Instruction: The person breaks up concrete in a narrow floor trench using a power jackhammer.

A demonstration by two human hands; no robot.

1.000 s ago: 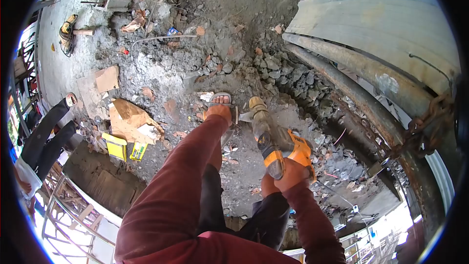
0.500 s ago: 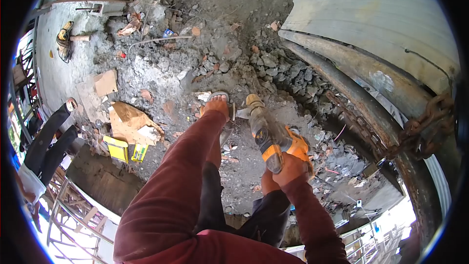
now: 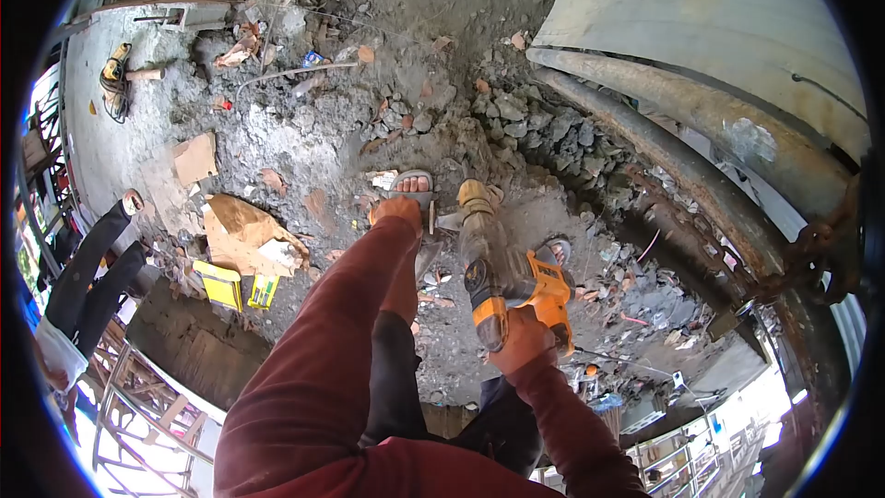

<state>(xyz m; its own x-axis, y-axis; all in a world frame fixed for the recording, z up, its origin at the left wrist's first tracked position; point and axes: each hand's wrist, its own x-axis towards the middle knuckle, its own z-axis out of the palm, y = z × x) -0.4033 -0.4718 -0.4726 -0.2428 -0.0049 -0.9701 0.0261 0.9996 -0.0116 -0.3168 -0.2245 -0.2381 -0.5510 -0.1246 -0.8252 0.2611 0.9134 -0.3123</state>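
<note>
Holding: right hand (image 3: pixel 524 343) closed around the rear of one orange-and-black power tool (image 3: pixel 483 254) with a tan nose (image 3: pixel 475 194); left hand (image 3: pixel 396 210) closed on its side handle (image 3: pixel 431 217). Tool located between two sandalled feet (image 3: pixel 412 184), above grey, rubble-strewn ground (image 3: pixel 456 346). Leftward: torn brown cardboard sheet (image 3: pixel 241 232), flat rectangular yellow object (image 3: pixel 218 284) beside it. Rightward: broken grey concrete chunks (image 3: pixel 539 124), long rusty metal pipe (image 3: pixel 662 155).

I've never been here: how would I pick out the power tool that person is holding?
From the big grey metal sheeting at upper right, look down and left to the maroon right sleeve. At its end, the right hand grips a bulky orange-and-black power tool with a dusty tan nose. Its bright orange casing sets it apart from the grey rubble nearby.
</note>
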